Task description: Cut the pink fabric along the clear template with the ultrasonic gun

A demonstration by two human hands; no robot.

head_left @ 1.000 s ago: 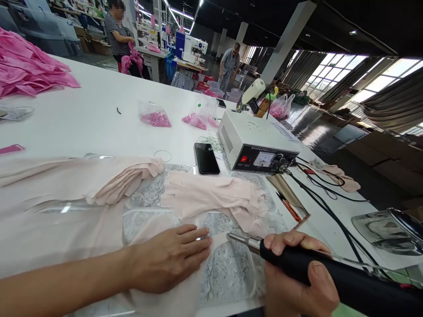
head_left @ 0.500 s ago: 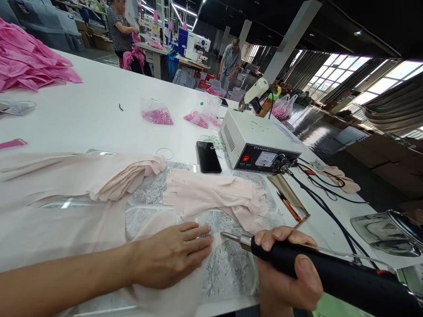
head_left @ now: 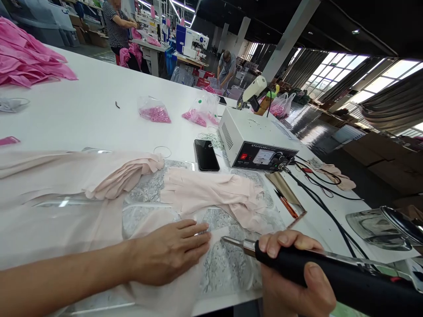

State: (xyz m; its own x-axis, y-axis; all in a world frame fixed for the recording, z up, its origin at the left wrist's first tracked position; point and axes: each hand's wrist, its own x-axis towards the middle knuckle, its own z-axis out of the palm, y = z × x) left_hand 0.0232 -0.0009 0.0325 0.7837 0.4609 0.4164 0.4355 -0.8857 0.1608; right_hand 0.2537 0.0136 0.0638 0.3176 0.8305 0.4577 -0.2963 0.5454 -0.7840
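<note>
Pale pink fabric [head_left: 168, 299] lies nearer the camera than the white control box [head_left: 261, 130] and to its left, pressed onto a grey marbled board [head_left: 228, 270] by the left hand [head_left: 172, 253], its fingers outstretched and nearly together. Watching remotely, I see the right hand [head_left: 286, 290], on the near side of the box, with its fingers clamped around a black-handled tool [head_left: 363, 277], the metal tip [head_left: 231, 241] at the fabric's edge; I cannot tell whether they touch. My chief worry is the small gap to the left fingertips: a slipping grip could send the point into them. Thin cloth, I judge, could also ruck if the flat palm presses unevenly. Folded pieces [head_left: 211, 187], between the box and the left hand, could snag should the tip stray. Black cables [head_left: 328, 213], running from the box's near right side, could, if they feed the tool, tug it off line by catching on the glass jar [head_left: 366, 229] to the box's right
</note>
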